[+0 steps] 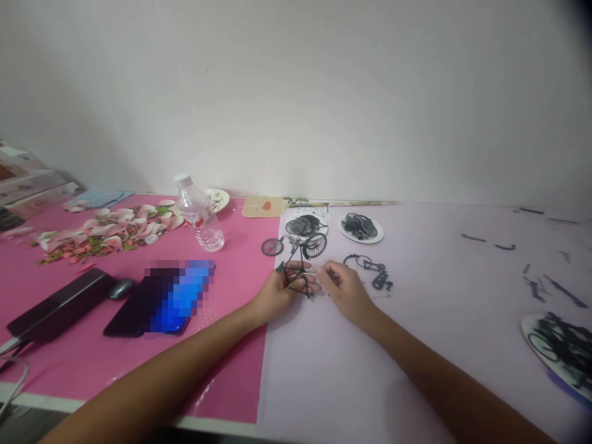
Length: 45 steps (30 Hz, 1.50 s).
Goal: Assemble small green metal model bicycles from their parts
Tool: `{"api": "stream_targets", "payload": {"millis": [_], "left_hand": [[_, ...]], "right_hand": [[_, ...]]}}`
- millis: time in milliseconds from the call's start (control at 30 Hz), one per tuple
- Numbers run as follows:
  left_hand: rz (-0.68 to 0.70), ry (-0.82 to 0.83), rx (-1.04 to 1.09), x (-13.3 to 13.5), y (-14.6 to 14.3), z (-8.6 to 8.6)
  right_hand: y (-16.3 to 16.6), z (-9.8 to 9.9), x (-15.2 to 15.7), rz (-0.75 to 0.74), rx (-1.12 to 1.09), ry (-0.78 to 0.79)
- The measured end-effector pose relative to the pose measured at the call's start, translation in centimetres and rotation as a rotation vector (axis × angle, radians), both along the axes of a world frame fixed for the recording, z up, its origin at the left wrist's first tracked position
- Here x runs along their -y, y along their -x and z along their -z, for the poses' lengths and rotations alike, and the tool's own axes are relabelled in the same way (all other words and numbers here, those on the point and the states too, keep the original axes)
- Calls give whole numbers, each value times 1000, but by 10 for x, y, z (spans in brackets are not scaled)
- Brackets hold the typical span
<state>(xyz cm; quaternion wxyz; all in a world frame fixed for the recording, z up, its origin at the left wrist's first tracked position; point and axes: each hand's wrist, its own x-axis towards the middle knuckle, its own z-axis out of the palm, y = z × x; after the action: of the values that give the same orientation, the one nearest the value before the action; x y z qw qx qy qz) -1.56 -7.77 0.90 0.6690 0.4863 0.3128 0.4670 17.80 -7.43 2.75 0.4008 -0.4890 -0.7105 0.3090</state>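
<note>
In the head view my left hand [276,288] is closed around a small dark model bicycle frame [303,253], whose spoked wheels stick up past the fingers. The right wheel [315,245] is upright on the far side, and the left wheel [272,246] shows at the pink edge. My right hand [340,285] pinches a thin silvery rod [310,273], its tip at the frame over my left fingers. The rod's other end is hidden in the hand. Beside my right hand lie loose black bicycle parts [382,280].
Two white plates, one with black wheels [303,226] and one with black rings [359,227], stand behind. A plate of black parts [562,345] is at right. Left are a water bottle [203,222], phone-like slabs [161,299], a black box [62,304] and artificial petals [111,229].
</note>
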Motion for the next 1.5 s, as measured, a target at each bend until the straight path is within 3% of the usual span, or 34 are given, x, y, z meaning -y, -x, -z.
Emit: {"api": "stream_targets", "payload": {"millis": [700,833,1033,1267,1500], "left_hand": [[-69,-33,-17,0,-2,-3],[-76,-25,-18,-1,-2,-1],[-123,-108,-121,-2,2,3],[-116,-110,-135,0,1,3],[-141,-95,-134,1,1,4]], "right_hand": [[-4,4,-2,22,-48,-10],[-2,3,2,-46,-146,-20],[7,-4,11,-118,-2,-112],[9,-2,12,-152,-12,-158],[10,-1,13,-96,-46,-174]]}}
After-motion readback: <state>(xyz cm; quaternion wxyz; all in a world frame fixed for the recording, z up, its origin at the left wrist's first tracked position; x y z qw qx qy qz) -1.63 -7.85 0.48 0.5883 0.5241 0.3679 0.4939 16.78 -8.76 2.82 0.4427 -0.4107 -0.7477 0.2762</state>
